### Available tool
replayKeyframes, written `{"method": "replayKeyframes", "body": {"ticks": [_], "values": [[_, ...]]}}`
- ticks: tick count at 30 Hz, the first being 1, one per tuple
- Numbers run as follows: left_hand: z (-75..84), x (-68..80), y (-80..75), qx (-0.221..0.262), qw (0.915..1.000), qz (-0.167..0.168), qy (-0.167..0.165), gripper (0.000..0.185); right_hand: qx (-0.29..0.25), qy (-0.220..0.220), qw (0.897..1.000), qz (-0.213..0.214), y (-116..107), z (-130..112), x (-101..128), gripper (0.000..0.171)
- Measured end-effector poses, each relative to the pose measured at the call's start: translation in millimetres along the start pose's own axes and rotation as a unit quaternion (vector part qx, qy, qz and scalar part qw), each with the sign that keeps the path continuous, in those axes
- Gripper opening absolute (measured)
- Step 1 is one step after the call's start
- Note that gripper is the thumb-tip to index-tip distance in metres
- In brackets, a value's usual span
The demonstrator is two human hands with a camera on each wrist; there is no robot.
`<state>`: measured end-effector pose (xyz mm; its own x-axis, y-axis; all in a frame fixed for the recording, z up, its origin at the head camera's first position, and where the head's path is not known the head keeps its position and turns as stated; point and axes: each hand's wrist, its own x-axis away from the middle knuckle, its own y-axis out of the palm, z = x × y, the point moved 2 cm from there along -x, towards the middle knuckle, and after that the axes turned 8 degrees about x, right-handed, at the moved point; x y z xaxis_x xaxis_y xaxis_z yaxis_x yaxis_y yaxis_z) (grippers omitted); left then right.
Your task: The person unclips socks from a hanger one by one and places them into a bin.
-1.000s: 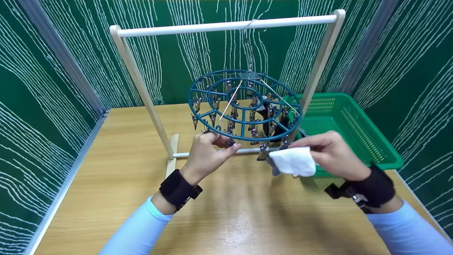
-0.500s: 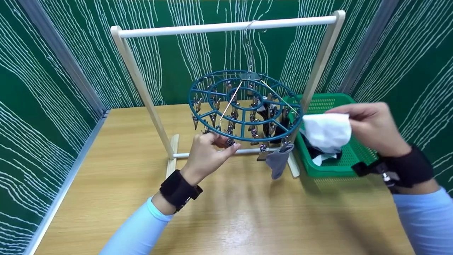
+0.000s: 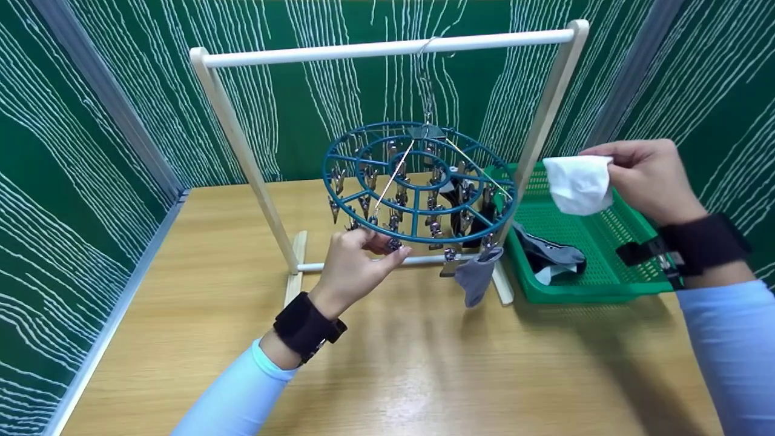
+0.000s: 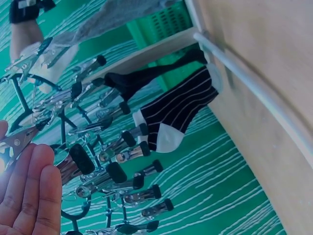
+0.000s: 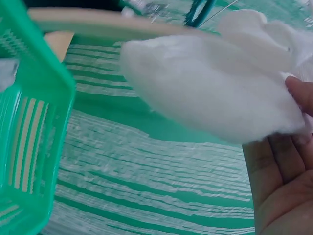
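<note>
Fingertips [image 3: 611,162] of the right hand [image 3: 648,178] pinch the upper edge of a small white cloth sock [image 3: 578,183], which hangs below them, raised above the far right part of the green perforated plastic basket [image 3: 611,284]. In the right wrist view the sock [image 5: 215,83] spreads leftward from the thumb and palm [image 5: 283,176], well clear of the basket wall [image 5: 34,142].

Left hand [image 3: 354,263]: fingers curled upward, tips touching a metal clip [image 3: 393,242] on the near rim of the round teal plastic peg hanger [image 3: 418,181]. Left wrist view: fingers [image 4: 34,196] lie side by side against a black-tipped clip [image 4: 78,159]; whether they squeeze it cannot be told.

Hanger: hung by a wire hook from the top bar of a pale wooden rail frame [image 3: 387,45], many metal clips below the rings.

Grey sock [image 3: 477,275]: clipped at the hanger's near right edge, hanging just beside the basket's left corner.

Black striped sock with white toe [image 4: 176,115]: clipped further in.

Grey and black socks [image 3: 554,260]: lying in the basket, near end.

Light wooden table [image 3: 424,375]: bears frame and basket.

Dark wrist straps and pale blue sleeves on both arms.
</note>
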<state>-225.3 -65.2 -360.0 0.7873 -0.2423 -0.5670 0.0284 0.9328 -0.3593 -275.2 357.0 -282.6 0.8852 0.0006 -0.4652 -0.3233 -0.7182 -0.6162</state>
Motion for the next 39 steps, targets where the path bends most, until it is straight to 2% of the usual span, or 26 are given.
{"method": "replayKeyframes", "body": {"ticks": [12,19,25,29,34,39], "values": [[-0.8,2.4,-1.2,0.005,1.0,-0.003,0.0,0.018,0.105,0.055,0.993,-0.03,11.5,38.9,-33.5,0.029],[-1.2,3.0,-1.3,0.004,1.0,-0.002,-0.003,0.019,0.154,0.077,0.984,-0.051,31.4,69.0,-44.4,0.031],[-1.3,2.1,-1.8,0.005,1.0,-0.006,0.001,0.019,0.198,0.069,0.975,-0.075,54.8,98.2,-40.7,0.032],[-0.8,1.7,-2.2,0.006,0.9999,-0.01,0.009,0.017,0.252,0.055,0.96,-0.105,67.3,114.2,-33.7,0.032],[-0.9,1.8,-2.4,0.009,0.9998,-0.012,0.012,0.017,0.317,0.034,0.933,-0.166,83.0,127.1,-25.0,0.026],[-2.2,2.0,-2.9,0.01,0.9998,-0.009,0.013,0.018,0.325,0.024,0.909,-0.259,102.0,134.0,-20.7,0.045]]}}
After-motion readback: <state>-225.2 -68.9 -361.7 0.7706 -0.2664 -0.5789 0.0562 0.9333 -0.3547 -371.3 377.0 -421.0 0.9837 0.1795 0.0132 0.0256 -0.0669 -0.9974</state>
